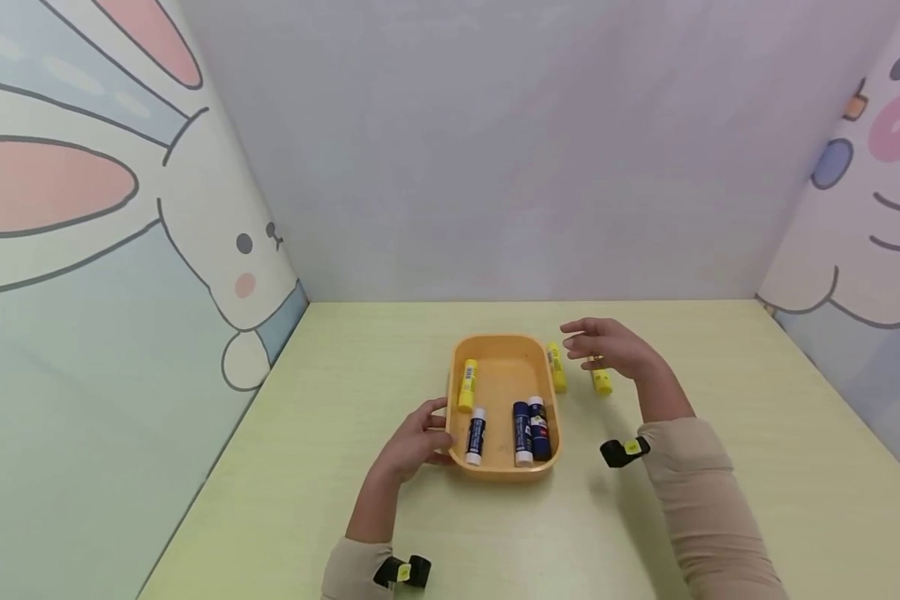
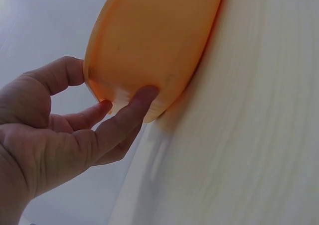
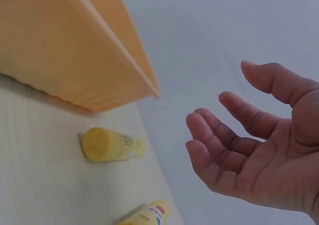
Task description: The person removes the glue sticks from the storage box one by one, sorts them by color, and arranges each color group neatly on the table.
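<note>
- head view: an orange plastic tray (image 1: 501, 375) sits on a pale wood-grain table (image 1: 510, 542); the left hand (image 1: 412, 442) pinches its rim at the near left corner, fingers curved against the outer wall.
- the right hand (image 1: 611, 343) hangs to the right of the tray, fingers loosely bent, thumb well apart, holding nothing.
- a near yellow glue stick (image 1: 557, 367) lies just beside the tray's right wall; an outer yellow glue stick (image 1: 602, 381) lies farther right of it, partly hidden by the right hand.
- risks, as a judgement: the wall leaves little finger room by the near stick, so a grasp there might bump the tray; the outer one, being round, could roll if touched off-centre; a tug at the held corner might slide the tray and set its contents rolling.
- both loose sticks look slim, smooth and cylindrical; the right wrist view shows red and blue print on the outer one.
- inside the tray: another yellow glue stick (image 1: 468, 385) by the left wall, a white-capped navy glue stick (image 1: 476, 436) nearer the held corner, and two navy glue sticks (image 1: 522, 433) side by side at the near right.
</note>
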Demonstrator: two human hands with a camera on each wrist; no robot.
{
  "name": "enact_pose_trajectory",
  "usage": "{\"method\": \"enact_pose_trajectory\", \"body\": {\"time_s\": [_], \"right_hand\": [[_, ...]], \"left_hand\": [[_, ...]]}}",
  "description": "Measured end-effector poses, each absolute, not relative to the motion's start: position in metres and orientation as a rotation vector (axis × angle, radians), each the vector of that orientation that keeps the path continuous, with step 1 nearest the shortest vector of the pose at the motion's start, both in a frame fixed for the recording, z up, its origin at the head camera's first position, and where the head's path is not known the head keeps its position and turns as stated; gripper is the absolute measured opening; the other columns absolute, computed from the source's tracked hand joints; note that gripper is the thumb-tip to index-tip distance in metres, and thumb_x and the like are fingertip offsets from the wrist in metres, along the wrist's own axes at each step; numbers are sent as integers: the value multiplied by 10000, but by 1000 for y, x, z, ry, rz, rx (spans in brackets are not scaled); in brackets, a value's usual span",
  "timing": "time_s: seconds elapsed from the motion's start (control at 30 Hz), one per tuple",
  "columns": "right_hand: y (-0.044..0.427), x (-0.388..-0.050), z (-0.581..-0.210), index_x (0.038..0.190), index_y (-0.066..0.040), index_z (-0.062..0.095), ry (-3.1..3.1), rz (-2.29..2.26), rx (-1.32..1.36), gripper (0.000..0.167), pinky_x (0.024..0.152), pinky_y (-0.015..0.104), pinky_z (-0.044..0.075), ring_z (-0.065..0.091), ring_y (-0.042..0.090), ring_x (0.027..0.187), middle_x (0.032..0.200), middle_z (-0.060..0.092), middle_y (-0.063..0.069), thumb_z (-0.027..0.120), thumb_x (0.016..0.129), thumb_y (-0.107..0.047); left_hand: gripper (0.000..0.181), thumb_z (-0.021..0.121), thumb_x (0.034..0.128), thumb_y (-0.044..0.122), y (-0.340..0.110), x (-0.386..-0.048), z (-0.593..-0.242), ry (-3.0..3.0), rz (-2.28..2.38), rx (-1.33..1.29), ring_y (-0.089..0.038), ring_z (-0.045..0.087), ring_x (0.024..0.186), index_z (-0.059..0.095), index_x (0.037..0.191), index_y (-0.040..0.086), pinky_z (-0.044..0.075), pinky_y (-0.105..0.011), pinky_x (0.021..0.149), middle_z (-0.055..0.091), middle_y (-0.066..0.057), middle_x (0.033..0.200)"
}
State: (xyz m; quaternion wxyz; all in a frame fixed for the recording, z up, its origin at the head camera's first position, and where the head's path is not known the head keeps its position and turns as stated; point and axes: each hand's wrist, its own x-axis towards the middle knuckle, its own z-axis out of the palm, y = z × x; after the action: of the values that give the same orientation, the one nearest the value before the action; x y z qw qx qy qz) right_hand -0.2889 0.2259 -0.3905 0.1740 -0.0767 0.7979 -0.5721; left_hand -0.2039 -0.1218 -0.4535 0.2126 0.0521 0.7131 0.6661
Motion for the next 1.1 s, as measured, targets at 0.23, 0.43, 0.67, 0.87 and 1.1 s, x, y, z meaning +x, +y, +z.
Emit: {"method": "enact_pose_trajectory", "body": {"time_s": [0.23,0.43,0.67,0.87,1.1], "right_hand": [[208,-292,-388,1375,-10,372,2223,-1634,-195,590,885,469,456,453,406,1165,1339,419,236,643,883,-190],[192,-295,-387,1369,-18,388,2189,-1615,-189,587,891,483,448,490,406,1126,1300,449,272,652,875,-197],[177,-300,-385,1376,-7,383,2139,-1620,-215,566,857,450,477,482,422,1120,1305,440,278,629,887,-149],[163,-305,-388,1381,18,376,2093,-1635,-175,581,809,418,506,521,391,1083,1283,452,243,631,881,-133],[149,-310,-397,1392,3,367,1990,-1686,-139,582,847,428,486,500,391,1126,1337,412,238,622,889,-144]], "left_hand": [[669,594,815,-21,-123,-205,-457,1978,1844,131,-315,598,925,332,1423,78,533,-458,715,485,-239,1188],[682,600,819,-8,-124,-205,-457,1974,1844,127,-327,591,941,316,1433,80,522,-489,731,481,-237,1204],[675,608,807,-7,-123,-204,-455,1981,1848,126,-303,599,911,337,1419,81,529,-470,723,492,-224,1172],[665,601,804,-10,-123,-204,-455,1983,1854,137,-303,600,911,342,1412,69,535,-455,710,491,-227,1167],[661,590,814,-14,-124,-203,-456,1979,1857,142,-319,596,931,333,1418,66,537,-448,706,489,-235,1179]]}}
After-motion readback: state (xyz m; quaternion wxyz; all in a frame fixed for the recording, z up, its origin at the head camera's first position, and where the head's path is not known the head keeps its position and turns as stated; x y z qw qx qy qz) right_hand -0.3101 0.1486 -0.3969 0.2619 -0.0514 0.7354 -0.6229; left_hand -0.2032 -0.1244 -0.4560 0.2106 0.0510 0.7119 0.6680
